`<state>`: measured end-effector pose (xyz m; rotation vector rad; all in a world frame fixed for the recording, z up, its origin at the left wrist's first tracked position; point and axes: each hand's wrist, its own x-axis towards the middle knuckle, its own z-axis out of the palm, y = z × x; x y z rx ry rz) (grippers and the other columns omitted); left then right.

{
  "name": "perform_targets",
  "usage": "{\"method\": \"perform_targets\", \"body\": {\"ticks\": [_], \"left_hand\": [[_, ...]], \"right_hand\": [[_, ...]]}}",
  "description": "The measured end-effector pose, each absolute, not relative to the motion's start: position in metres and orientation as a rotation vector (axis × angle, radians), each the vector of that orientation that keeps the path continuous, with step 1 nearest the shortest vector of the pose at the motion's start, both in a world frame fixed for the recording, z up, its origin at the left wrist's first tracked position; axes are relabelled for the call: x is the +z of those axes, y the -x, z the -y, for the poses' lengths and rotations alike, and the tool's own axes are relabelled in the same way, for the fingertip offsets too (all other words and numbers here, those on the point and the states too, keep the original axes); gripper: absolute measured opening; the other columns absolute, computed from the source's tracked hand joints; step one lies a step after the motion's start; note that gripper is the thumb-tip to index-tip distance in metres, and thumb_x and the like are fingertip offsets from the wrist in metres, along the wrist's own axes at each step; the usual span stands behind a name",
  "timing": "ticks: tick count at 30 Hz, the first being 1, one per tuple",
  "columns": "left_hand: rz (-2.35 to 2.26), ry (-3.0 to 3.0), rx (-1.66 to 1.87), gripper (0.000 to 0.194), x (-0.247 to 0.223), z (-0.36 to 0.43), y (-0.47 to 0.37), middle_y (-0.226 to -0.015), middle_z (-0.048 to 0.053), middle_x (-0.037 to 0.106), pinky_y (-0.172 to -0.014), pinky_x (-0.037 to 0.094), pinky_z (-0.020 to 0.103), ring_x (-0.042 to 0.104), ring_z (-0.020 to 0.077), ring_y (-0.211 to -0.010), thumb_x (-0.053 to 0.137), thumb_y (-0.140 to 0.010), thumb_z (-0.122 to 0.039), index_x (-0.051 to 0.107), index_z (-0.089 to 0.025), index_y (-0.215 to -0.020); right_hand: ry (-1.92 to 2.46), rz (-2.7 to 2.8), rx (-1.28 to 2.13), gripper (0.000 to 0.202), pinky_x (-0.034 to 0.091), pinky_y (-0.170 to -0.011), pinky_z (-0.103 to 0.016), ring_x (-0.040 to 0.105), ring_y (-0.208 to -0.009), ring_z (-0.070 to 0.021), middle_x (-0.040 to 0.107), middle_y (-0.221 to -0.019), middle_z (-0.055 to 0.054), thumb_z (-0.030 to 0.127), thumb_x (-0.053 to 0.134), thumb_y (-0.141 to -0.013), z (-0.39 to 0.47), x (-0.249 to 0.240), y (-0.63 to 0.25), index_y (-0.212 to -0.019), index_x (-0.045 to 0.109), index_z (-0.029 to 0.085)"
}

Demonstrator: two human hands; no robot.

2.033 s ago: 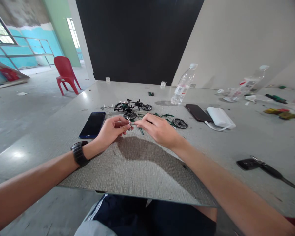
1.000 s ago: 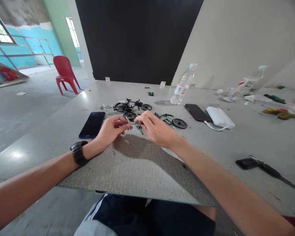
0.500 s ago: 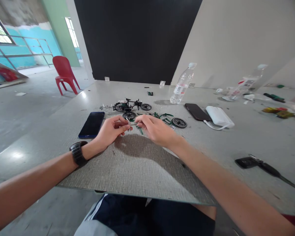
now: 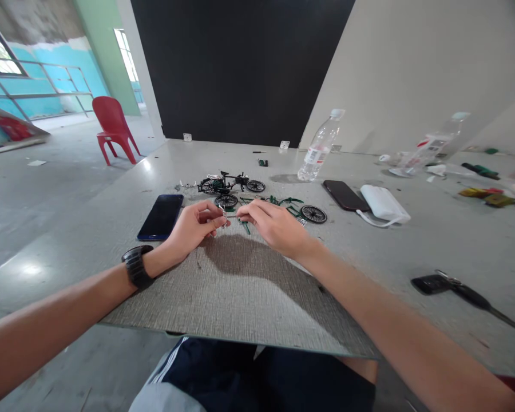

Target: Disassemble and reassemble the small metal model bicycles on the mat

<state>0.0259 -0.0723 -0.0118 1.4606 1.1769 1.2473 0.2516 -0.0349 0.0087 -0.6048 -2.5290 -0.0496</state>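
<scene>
My left hand (image 4: 201, 223) is closed, thumb and fingers pinching a small silver part (image 4: 224, 215) too fine to name. Opposite it, my right hand (image 4: 271, 224) is closed on a thin metal rod (image 4: 232, 217) whose left end meets the silver part; its other end is hidden in my fingers. Under the right fingertips shows a slim green piece (image 4: 246, 228), and I cannot tell if it is held. Just beyond my hands are a black model bicycle (image 4: 229, 183), a loose spoked wheel (image 4: 226, 200), another wheel (image 4: 313, 214) and green frame parts (image 4: 289, 201).
A blue-edged phone (image 4: 160, 217) lies left of my hands. To the right are a dark phone (image 4: 345, 195), a white power bank (image 4: 384, 203), a plastic bottle (image 4: 320, 149) and car keys (image 4: 433, 284). Small silver bits (image 4: 187, 184) lie near the bicycle.
My right hand has shifted very slightly, its fingers turned a little on the thin rod. The left hand keeps its pinch on the silver part.
</scene>
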Motion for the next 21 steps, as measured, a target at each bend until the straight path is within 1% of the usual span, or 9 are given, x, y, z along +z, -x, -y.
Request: {"method": "perform_targets", "body": {"ticks": [3, 7, 10, 12, 15, 18, 21], "left_hand": [[-1.16, -1.483, 1.243, 0.023, -0.0112, 0.0723, -0.0262, -0.078, 0.006, 0.075, -0.05, 0.043, 0.022, 0.057, 0.0101, -0.056, 0.079, -0.079, -0.035, 0.063, -0.018, -0.083], [-1.172, -1.487, 1.253, 0.023, -0.0108, 0.0718, -0.0263, -0.076, 0.004, 0.073, -0.05, 0.043, 0.022, 0.056, 0.0096, -0.055, 0.08, -0.077, -0.034, 0.063, -0.018, -0.083], [-1.173, -1.468, 1.264, 0.023, -0.0107, 0.0716, -0.0261, -0.078, 0.005, 0.074, -0.051, 0.043, 0.023, 0.056, 0.0098, -0.056, 0.079, -0.079, -0.034, 0.062, -0.019, -0.082], [-1.173, -1.47, 1.266, 0.022, -0.0107, 0.0719, -0.0259, -0.079, 0.006, 0.075, -0.051, 0.043, 0.023, 0.057, 0.0103, -0.057, 0.079, -0.079, -0.034, 0.063, -0.019, -0.083], [-1.175, -1.491, 1.253, 0.021, -0.0108, 0.0728, -0.0259, -0.078, 0.006, 0.075, -0.051, 0.043, 0.023, 0.057, 0.0102, -0.057, 0.079, -0.079, -0.032, 0.063, -0.019, -0.082], [-1.173, -1.509, 1.24, 0.02, -0.0112, 0.0733, -0.0259, -0.078, 0.006, 0.075, -0.049, 0.042, 0.023, 0.056, 0.0099, -0.055, 0.078, -0.08, -0.033, 0.064, -0.019, -0.082], [-1.172, -1.506, 1.232, 0.02, -0.0127, 0.0729, -0.0254, -0.078, 0.006, 0.075, -0.048, 0.041, 0.023, 0.055, 0.0095, -0.053, 0.078, -0.079, -0.033, 0.064, -0.019, -0.082]], "right_hand": [[0.609, 2.529, 0.019, 0.028, 0.052, -0.081, -0.034, 0.066, -0.101, -0.0226, 0.07, -0.108, -0.015, 0.012, 0.037, -0.106, 0.0354, 0.01, -0.2492, -0.12, 0.061, 0.012], [0.586, 2.533, -0.028, 0.027, 0.052, -0.083, -0.036, 0.062, -0.097, -0.0226, 0.064, -0.109, -0.015, 0.022, 0.039, -0.108, 0.0365, 0.0117, -0.2452, -0.119, 0.061, 0.012], [0.593, 2.525, -0.092, 0.03, 0.051, -0.079, -0.034, 0.06, -0.091, -0.0207, 0.06, -0.107, -0.014, 0.017, 0.035, -0.107, 0.0365, 0.0101, -0.2446, -0.121, 0.061, 0.013], [0.606, 2.528, -0.12, 0.031, 0.051, -0.076, -0.033, 0.061, -0.089, -0.0201, 0.062, -0.105, -0.013, 0.013, 0.034, -0.105, 0.0361, 0.0091, -0.2458, -0.119, 0.062, 0.014], [0.604, 2.532, -0.126, 0.03, 0.052, -0.074, -0.033, 0.064, -0.091, -0.0209, 0.067, -0.105, -0.013, 0.012, 0.038, -0.104, 0.0354, 0.0092, -0.2486, -0.118, 0.065, 0.013], [0.597, 2.532, -0.09, 0.032, 0.053, -0.075, -0.033, 0.068, -0.095, -0.0219, 0.071, -0.107, -0.012, 0.011, 0.039, -0.104, 0.0346, 0.0102, -0.2504, -0.119, 0.067, 0.014], [0.586, 2.548, -0.054, 0.033, 0.055, -0.08, -0.036, 0.069, -0.098, -0.0227, 0.073, -0.11, -0.013, 0.009, 0.039, -0.102, 0.034, 0.0098, -0.2504, -0.12, 0.068, 0.014]]}}
